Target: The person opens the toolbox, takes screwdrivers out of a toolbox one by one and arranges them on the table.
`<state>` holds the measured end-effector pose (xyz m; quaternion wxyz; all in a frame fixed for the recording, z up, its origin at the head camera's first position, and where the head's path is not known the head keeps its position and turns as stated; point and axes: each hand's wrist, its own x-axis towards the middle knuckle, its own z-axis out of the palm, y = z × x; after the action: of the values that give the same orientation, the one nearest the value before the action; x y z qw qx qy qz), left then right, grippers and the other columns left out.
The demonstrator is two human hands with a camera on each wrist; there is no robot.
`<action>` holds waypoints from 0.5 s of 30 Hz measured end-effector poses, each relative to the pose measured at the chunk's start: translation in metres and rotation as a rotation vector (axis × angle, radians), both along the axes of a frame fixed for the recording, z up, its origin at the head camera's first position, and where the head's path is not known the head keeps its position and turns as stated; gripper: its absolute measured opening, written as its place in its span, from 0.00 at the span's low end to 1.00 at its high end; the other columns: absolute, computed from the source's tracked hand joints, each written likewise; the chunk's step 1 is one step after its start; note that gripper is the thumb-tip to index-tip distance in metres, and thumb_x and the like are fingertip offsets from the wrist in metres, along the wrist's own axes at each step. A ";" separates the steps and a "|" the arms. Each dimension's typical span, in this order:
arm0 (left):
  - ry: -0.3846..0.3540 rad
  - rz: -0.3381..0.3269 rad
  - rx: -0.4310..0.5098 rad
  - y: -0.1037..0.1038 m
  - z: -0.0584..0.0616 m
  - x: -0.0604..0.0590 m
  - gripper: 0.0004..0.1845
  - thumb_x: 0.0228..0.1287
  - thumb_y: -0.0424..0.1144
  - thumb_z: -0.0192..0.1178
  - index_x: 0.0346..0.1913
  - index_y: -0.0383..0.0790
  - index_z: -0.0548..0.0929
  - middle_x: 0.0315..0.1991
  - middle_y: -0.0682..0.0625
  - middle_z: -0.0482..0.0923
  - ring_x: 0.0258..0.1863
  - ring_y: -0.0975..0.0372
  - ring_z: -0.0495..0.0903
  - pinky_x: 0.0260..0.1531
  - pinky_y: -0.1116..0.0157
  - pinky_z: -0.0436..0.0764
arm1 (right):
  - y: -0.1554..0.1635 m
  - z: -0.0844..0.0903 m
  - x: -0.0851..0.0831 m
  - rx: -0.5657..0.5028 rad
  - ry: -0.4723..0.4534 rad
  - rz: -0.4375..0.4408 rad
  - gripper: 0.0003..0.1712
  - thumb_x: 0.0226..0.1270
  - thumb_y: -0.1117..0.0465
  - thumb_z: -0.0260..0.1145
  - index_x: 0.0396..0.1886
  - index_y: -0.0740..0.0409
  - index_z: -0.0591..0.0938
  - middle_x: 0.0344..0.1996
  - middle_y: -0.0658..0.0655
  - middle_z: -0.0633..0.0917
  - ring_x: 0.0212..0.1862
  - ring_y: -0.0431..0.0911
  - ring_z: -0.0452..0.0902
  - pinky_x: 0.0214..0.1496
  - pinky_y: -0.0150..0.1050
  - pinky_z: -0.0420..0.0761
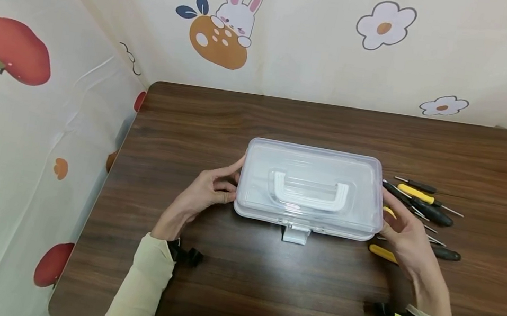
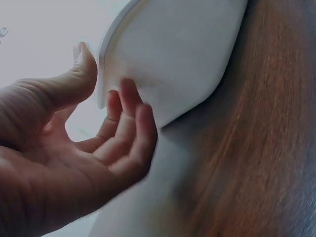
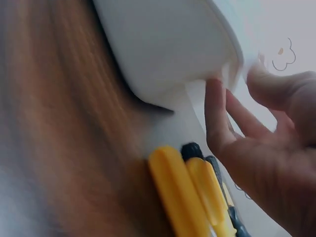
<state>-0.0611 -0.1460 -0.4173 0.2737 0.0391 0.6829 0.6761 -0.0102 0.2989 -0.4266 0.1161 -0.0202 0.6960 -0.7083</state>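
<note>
A clear plastic box [image 1: 309,187] with a white carry handle [image 1: 310,191] lies shut in the middle of the brown table [image 1: 265,287]. Its white latch [image 1: 296,234] sticks out at the front edge. My left hand [image 1: 226,181] touches the box's left end, thumb up by the lid rim and fingers loosely bent against the side wall. The left wrist view shows that hand [image 2: 113,138] against the box [image 2: 173,54]. My right hand [image 1: 394,224] rests on the right end. The right wrist view shows its fingers [image 3: 222,118] at the rim of the box [image 3: 163,44].
Several screwdrivers [image 1: 421,201] with yellow and black handles lie on the table just right of the box, partly under my right hand; two yellow handles [image 3: 182,197] are close in the right wrist view. Printed cloth walls [image 1: 298,36] close in the back and sides.
</note>
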 end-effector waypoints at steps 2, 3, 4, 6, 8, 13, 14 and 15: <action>0.044 -0.005 -0.055 0.000 0.003 0.001 0.46 0.65 0.26 0.68 0.80 0.63 0.63 0.58 0.42 0.72 0.45 0.61 0.84 0.41 0.71 0.83 | -0.007 -0.001 0.008 0.039 0.001 -0.089 0.36 0.75 0.70 0.63 0.80 0.54 0.67 0.70 0.41 0.74 0.59 0.30 0.78 0.50 0.24 0.83; 0.073 -0.006 -0.082 0.001 0.005 0.002 0.46 0.65 0.24 0.67 0.80 0.62 0.63 0.58 0.41 0.72 0.45 0.60 0.83 0.42 0.71 0.83 | -0.011 -0.002 0.014 0.047 -0.010 -0.146 0.34 0.76 0.68 0.64 0.79 0.55 0.69 0.69 0.41 0.76 0.59 0.29 0.78 0.50 0.23 0.83; 0.112 -0.009 -0.116 0.001 0.007 0.003 0.46 0.65 0.24 0.68 0.80 0.61 0.64 0.59 0.40 0.72 0.46 0.59 0.83 0.43 0.70 0.83 | -0.016 -0.002 0.020 0.036 -0.027 -0.201 0.32 0.76 0.67 0.64 0.78 0.54 0.71 0.68 0.42 0.76 0.60 0.29 0.77 0.52 0.22 0.82; 0.194 -0.003 -0.189 0.002 0.011 0.005 0.46 0.64 0.24 0.69 0.80 0.59 0.65 0.60 0.39 0.73 0.47 0.56 0.82 0.46 0.68 0.84 | -0.025 -0.003 0.034 -0.008 -0.066 -0.305 0.29 0.78 0.64 0.63 0.76 0.54 0.73 0.67 0.43 0.77 0.61 0.30 0.77 0.53 0.22 0.82; 0.281 0.011 -0.262 0.003 0.014 0.008 0.46 0.63 0.26 0.71 0.80 0.58 0.66 0.61 0.40 0.74 0.49 0.54 0.81 0.50 0.64 0.84 | -0.035 -0.004 0.047 -0.082 -0.088 -0.398 0.27 0.79 0.63 0.61 0.75 0.56 0.74 0.67 0.47 0.77 0.62 0.33 0.77 0.56 0.24 0.82; 0.454 0.105 -0.312 0.011 0.022 0.012 0.34 0.72 0.31 0.65 0.78 0.51 0.70 0.66 0.42 0.72 0.58 0.51 0.78 0.57 0.50 0.82 | -0.054 -0.004 0.071 -0.187 -0.043 -0.520 0.23 0.80 0.70 0.57 0.71 0.67 0.72 0.63 0.54 0.80 0.57 0.40 0.83 0.57 0.32 0.85; 0.485 0.124 -0.299 0.014 0.023 0.012 0.32 0.74 0.32 0.63 0.78 0.50 0.70 0.68 0.43 0.71 0.61 0.50 0.77 0.59 0.48 0.81 | -0.057 -0.004 0.074 -0.188 -0.024 -0.533 0.23 0.79 0.71 0.57 0.70 0.69 0.72 0.60 0.55 0.81 0.55 0.41 0.84 0.56 0.33 0.86; 0.512 0.137 -0.281 0.017 0.024 0.012 0.31 0.75 0.33 0.62 0.78 0.49 0.70 0.70 0.43 0.68 0.64 0.50 0.75 0.61 0.46 0.80 | -0.060 -0.004 0.077 -0.181 -0.006 -0.545 0.22 0.79 0.73 0.57 0.69 0.71 0.73 0.57 0.56 0.83 0.53 0.42 0.86 0.55 0.33 0.86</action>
<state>-0.0489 -0.1293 -0.3932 0.0488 0.1239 0.8178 0.5599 0.0664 0.2391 -0.4302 -0.0790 0.1596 0.6094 -0.7726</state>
